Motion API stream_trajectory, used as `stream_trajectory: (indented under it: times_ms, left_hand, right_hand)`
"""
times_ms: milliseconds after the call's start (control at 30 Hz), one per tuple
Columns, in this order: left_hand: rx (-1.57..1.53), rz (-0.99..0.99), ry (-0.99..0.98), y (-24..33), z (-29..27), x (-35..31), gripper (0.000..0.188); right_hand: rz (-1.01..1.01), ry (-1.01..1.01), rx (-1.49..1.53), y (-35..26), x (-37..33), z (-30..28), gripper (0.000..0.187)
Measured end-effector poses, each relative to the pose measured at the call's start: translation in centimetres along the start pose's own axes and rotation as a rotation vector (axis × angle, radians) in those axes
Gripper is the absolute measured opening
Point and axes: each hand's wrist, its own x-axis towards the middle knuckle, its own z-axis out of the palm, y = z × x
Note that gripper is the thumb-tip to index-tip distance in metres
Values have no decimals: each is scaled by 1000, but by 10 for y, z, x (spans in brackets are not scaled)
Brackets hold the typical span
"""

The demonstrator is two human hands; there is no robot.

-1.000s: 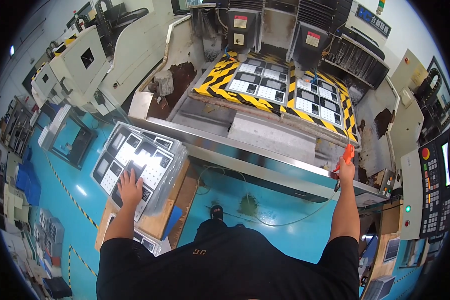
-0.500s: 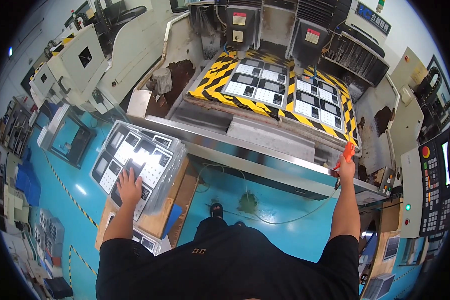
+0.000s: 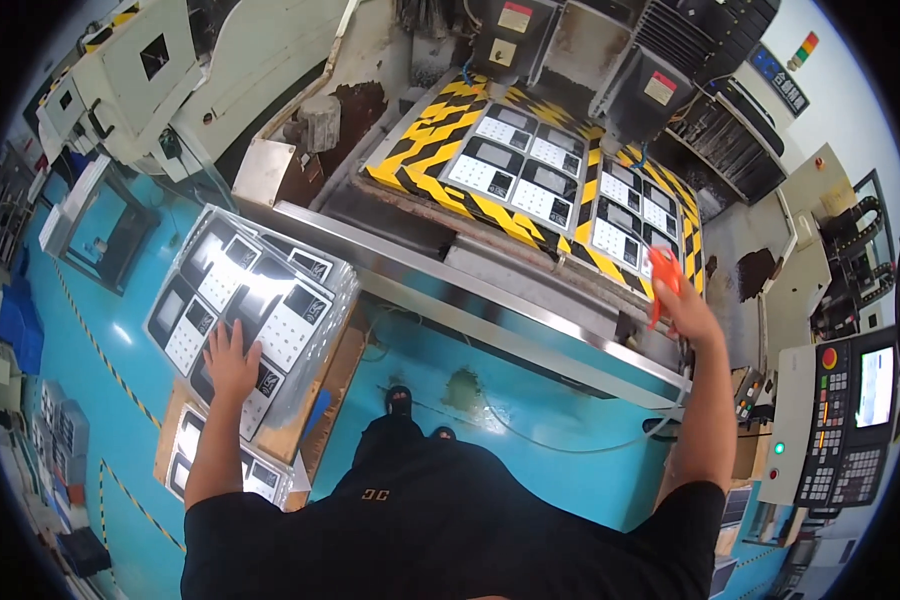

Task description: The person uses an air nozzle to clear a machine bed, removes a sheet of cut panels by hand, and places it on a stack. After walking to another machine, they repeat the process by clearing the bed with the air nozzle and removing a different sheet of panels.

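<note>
My left hand point(image 3: 232, 362) lies flat with fingers spread on the top sheet of a stack of black-and-white printed panels point(image 3: 295, 312). In my right hand point(image 3: 692, 314) is an orange air blow gun point(image 3: 664, 278), gripped with the fingers wrapped round its handle. A thin hose point(image 3: 560, 450) trails below that hand. The gun is held out at the front right corner of the machine bed point(image 3: 395, 172), which is covered in yellow-and-black striped tape. Two groups of printed panels point(image 3: 490, 178) lie on the bed, and the gun hides part of the right group.
Two machine heads point(image 3: 650, 95) hang over the bed. A metal front ledge point(image 3: 450, 285) runs between me and it. The stack rests on a wooden table point(image 3: 310, 405). At right stands a control panel point(image 3: 838, 430) with buttons and a lit screen.
My right hand has lifted the air blow gun from beside the bed's front right corner to in front of the right panel group. The left hand stays on the stack. The whole view has tilted slightly.
</note>
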Motion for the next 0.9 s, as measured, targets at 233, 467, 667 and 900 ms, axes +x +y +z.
stream_trajectory:
  times_ms: [233, 467, 667, 900]
  left_hand:
    - [-133, 100, -329, 8, -79, 57, 66]
    - [-54, 222, -272, -8, -68, 106, 68]
    - [45, 221, -418, -10, -87, 112, 70]
    - [34, 266, -460, 3, -108, 128, 66]
  right_hand:
    - [-120, -306, -638, -273, 59, 69, 51]
    - [-166, -314, -953, -320, 155, 133, 47]
    - [-119, -342, -1212, -316, 167, 123, 45]
    - [2, -262, -1265, -282, 149, 75, 44]
